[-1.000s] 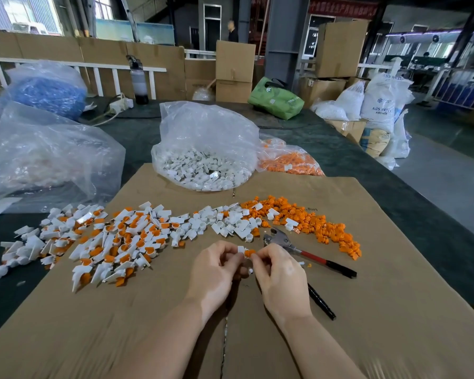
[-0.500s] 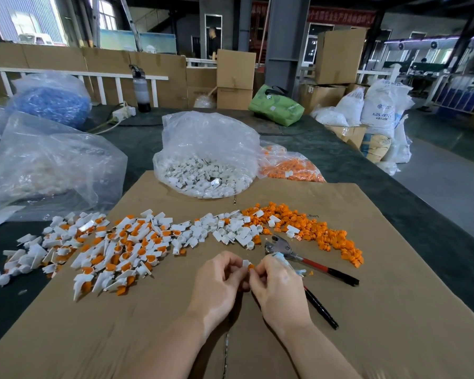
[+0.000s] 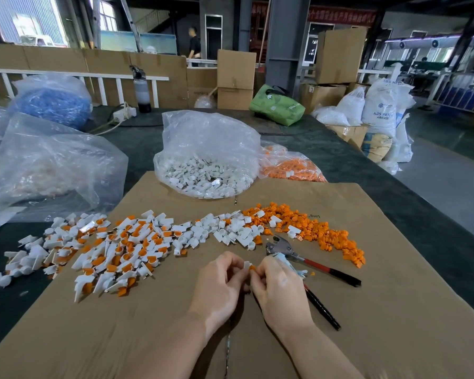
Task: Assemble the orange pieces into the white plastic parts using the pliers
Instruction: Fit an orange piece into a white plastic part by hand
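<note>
White plastic parts [image 3: 225, 231] and orange pieces [image 3: 312, 228] are spread on brown cardboard [image 3: 394, 324]. The pliers [image 3: 307, 258] are handled in red and black. The bench [image 3: 422, 214] is covered in dark grey-green.

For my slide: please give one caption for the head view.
Both hands pinch a white part and orange piece beside the pliers.

We see matt brown cardboard sheet [image 3: 340, 310], slightly creased. White parts [image 3: 225, 233] and orange pieces [image 3: 312, 231] look smooth plastic. Pliers [image 3: 298, 255]: dull metal head, red-black coated handles. Bags [image 3: 211, 149] glossy, crinkled clear film.
</note>
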